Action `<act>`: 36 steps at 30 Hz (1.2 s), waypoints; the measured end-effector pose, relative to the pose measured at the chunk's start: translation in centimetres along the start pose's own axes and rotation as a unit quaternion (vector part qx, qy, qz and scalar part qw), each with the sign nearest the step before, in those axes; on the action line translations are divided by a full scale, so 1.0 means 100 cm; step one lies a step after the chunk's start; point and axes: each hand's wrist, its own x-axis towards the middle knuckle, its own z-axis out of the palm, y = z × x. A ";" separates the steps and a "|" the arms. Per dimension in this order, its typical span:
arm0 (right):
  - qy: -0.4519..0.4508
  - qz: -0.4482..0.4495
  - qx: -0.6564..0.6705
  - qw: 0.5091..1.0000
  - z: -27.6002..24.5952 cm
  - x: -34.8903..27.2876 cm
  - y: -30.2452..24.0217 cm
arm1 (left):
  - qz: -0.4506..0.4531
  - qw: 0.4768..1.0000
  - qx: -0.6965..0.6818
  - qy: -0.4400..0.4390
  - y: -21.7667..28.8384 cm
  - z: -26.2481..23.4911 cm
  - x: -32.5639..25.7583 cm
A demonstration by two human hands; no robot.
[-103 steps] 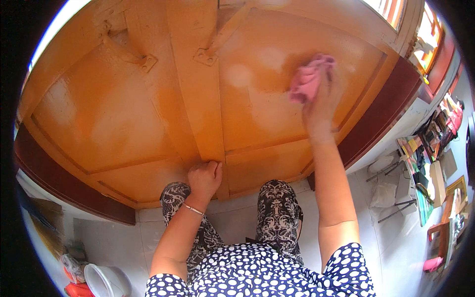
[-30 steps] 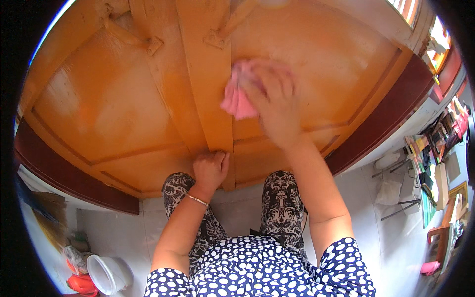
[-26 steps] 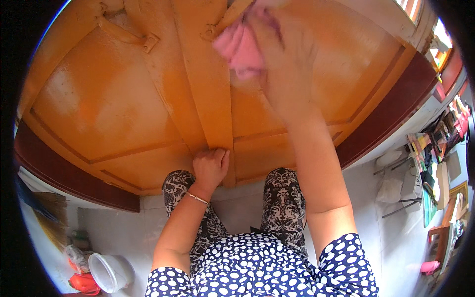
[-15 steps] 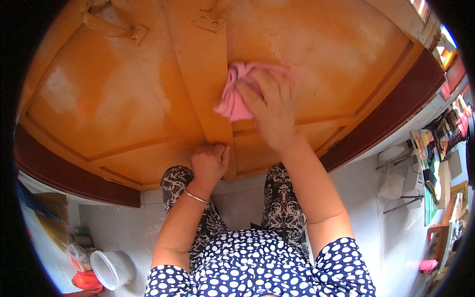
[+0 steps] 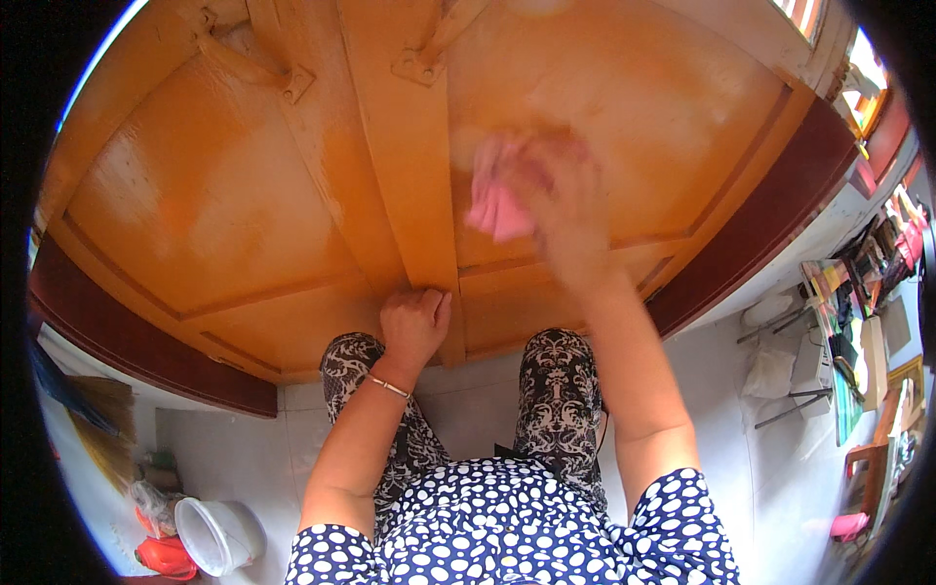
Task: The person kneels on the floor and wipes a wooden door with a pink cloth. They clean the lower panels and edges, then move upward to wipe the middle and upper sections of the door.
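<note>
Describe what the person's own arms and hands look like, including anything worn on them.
Short navy-blue fabric sleeves with white oval spots cover the upper arms. A thin, silvery bangle circles the left wrist. The left hand and right hand are ungloved; the right one is blurred.

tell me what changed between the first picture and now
The right hand moved the pink cloth leftward and lower on the orange door panel, nearer the central strip, still holding it. The left hand stayed closed in a fist by that strip's lower end.
</note>
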 end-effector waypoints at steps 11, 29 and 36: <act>0.125 0.003 -0.003 0.992 -0.032 0.079 0.031 | -0.003 1.000 -0.017 -0.008 0.004 -0.005 0.001; -0.093 0.036 0.020 0.995 -0.001 -0.087 0.007 | 0.013 1.000 -0.003 0.013 0.001 0.000 0.001; 0.100 0.030 0.011 0.994 -0.044 0.064 0.084 | 0.009 1.000 -0.020 0.011 -0.004 0.003 -0.006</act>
